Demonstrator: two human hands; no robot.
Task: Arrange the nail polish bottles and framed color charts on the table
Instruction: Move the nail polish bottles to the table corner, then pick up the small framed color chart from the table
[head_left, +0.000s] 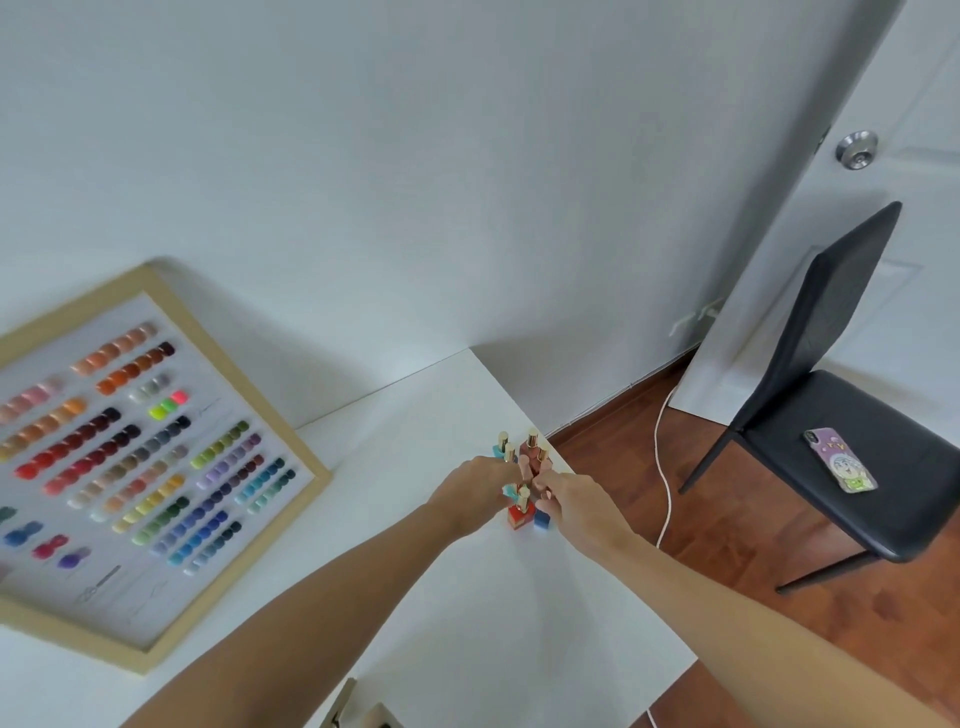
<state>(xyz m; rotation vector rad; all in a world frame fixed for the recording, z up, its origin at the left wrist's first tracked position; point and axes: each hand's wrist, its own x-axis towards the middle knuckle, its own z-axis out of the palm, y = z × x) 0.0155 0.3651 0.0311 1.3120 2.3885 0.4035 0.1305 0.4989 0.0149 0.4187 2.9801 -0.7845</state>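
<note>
A cluster of small nail polish bottles with gold caps stands near the far right corner of the white table. A red bottle and a blue bottle are nearest me; a brown bottle and a light blue one stand behind. My left hand and my right hand reach into the cluster from either side, fingers curled around bottles; the exact grip is hidden. A wood-framed color chart leans against the wall at the left.
A black chair stands right of the table with a phone on its seat. A white cable runs over the wooden floor. A door with a metal knob is at the far right. Another frame's corner shows at the bottom edge.
</note>
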